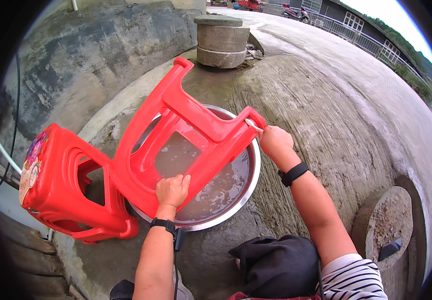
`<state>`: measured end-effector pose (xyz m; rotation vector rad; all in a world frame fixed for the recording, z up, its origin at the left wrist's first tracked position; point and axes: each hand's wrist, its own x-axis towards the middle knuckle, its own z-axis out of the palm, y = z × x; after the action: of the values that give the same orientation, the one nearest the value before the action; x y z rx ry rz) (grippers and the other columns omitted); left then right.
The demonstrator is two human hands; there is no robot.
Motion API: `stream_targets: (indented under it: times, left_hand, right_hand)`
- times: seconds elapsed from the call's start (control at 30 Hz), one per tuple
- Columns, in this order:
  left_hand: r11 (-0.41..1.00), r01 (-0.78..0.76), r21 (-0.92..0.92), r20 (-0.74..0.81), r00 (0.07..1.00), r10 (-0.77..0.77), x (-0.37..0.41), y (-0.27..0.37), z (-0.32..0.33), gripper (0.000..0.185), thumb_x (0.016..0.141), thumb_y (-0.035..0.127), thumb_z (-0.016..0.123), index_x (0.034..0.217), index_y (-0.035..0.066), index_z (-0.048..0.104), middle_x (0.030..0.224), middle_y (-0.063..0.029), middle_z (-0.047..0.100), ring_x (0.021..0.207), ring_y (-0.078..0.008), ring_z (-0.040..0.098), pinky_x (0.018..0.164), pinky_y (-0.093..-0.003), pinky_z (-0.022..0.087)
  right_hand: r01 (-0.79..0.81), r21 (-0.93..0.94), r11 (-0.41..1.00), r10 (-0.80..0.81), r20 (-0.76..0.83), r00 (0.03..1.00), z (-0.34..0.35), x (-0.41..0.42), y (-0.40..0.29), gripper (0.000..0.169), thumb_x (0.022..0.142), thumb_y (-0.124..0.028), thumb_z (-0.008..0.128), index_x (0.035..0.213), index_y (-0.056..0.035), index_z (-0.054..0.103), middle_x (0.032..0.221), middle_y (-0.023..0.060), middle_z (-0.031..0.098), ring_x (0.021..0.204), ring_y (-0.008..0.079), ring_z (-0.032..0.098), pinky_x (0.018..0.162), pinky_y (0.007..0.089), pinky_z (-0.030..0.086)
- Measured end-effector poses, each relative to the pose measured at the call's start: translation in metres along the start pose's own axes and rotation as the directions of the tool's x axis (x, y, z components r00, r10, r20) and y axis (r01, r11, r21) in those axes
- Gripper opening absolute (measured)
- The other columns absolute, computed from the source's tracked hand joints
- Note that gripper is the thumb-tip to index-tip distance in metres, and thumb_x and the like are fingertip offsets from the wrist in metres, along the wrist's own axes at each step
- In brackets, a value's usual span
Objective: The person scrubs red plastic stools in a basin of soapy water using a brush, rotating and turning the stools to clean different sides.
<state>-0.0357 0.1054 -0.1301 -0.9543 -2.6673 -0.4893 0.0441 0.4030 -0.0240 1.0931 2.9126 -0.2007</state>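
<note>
A red plastic stool [193, 115] lies tilted over a round metal basin [255, 176] of cloudy, foamy water [221, 197]. Its legs point away from me and to the right. My left hand [171, 191] is closed on the near side of the stool. At the foot of the right-hand leg, my right hand [276, 142] grips a slim white tool [252, 124], whose tip meets the red plastic. The tool's working end is mostly hidden, so its kind is unclear. A second red stool [71, 180], with a flowered print on its seat, rests on its side at the left, against the first.
Ribbed concrete ground [298, 101] surrounds the basin. A round concrete block [221, 43] stands beyond it, and another concrete piece [382, 221] sits at the right. A stained wall [99, 48] rises at the left. Wooden boards [32, 247] lie at the lower left.
</note>
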Motion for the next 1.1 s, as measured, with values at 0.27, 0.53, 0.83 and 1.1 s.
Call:
stream_targets:
  times: [0.27, 0.53, 0.83, 1.1]
  left_hand:
    - [1.0, 0.009, 0.023, -0.024, 1.0, -0.008, -0.001, -0.001, -0.001, 0.04, 0.087, 0.038, 0.055, 0.062, 0.008, 0.06, 0.059, -0.0159, 0.061, 0.059, -0.037, 0.06, 0.057, -0.0475, 0.048]
    - [0.999, 0.009, 0.032, -0.003, 1.0, -0.009, -0.001, 0.002, -0.001, 0.04, 0.087, 0.038, 0.055, 0.062, 0.008, 0.06, 0.059, -0.0161, 0.06, 0.059, -0.0372, 0.06, 0.057, -0.0473, 0.047]
    - [0.999, 0.02, 0.036, -0.012, 1.0, -0.019, 0.001, 0.004, 0.0, 0.04, 0.087, 0.038, 0.055, 0.062, 0.007, 0.059, 0.059, -0.0167, 0.06, 0.059, -0.0372, 0.06, 0.056, -0.0477, 0.047]
    - [0.999, 0.016, 0.042, -0.007, 1.0, -0.015, 0.001, 0.004, 0.003, 0.04, 0.087, 0.038, 0.054, 0.061, 0.008, 0.059, 0.059, -0.0163, 0.06, 0.058, -0.0372, 0.06, 0.056, -0.0477, 0.046]
  right_hand:
    - [-0.013, 0.073, 0.997, 0.01, 0.044, 0.999, -0.02, 0.01, 0.017, 0.045, 0.093, -0.043, 0.048, 0.097, -0.0038, 0.069, 0.101, 0.0149, 0.068, 0.094, 0.0319, 0.066, 0.078, 0.0408, 0.053]
    - [0.228, -0.093, 0.969, -0.218, 0.106, 0.97, 0.002, -0.02, -0.016, 0.041, 0.094, -0.04, 0.047, 0.097, -0.0048, 0.069, 0.098, 0.0138, 0.069, 0.092, 0.0302, 0.067, 0.077, 0.0395, 0.054]
    - [-0.028, 0.15, 0.988, 0.027, 0.01, 1.0, 0.005, 0.001, 0.008, 0.05, 0.095, -0.046, 0.043, 0.098, -0.0031, 0.069, 0.1, 0.0166, 0.068, 0.095, 0.0333, 0.066, 0.08, 0.0441, 0.052]
    - [0.224, 0.308, 0.925, -0.279, 0.146, 0.949, 0.045, -0.008, -0.001, 0.05, 0.097, -0.039, 0.04, 0.096, 0.0043, 0.064, 0.092, 0.0271, 0.065, 0.089, 0.0415, 0.063, 0.077, 0.0495, 0.049]
